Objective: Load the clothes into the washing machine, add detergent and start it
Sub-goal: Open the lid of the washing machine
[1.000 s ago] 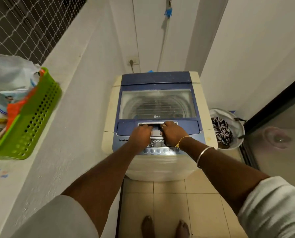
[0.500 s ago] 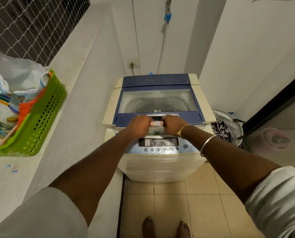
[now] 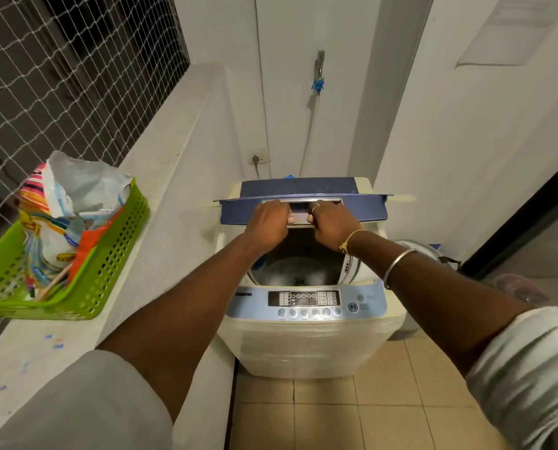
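The blue lid of the washing machine, lying almost flat half a second earlier, has swung up and folded toward the back wall, and the drum now gapes below our fingers. Our left hand and right hand sit side by side on the lid's recessed handle, fingers curled closely over its edge, knuckles toward us, with only a narrow strip of handle showing between them. We judge the lid a stiff, hinged panel of plastic and glass. It looks light enough to lift yet liable to drop if released midway, so the central handle is the place to hold it, with both hands sharing the load. The control panel lies below the fingers and nearer us. Well off to the left of the fingers, on the ledge, a green basket carries the detergent bag. To the right and lower, the pale rim of a tub peeks out behind the right forearm; its clothes are hidden from us here.
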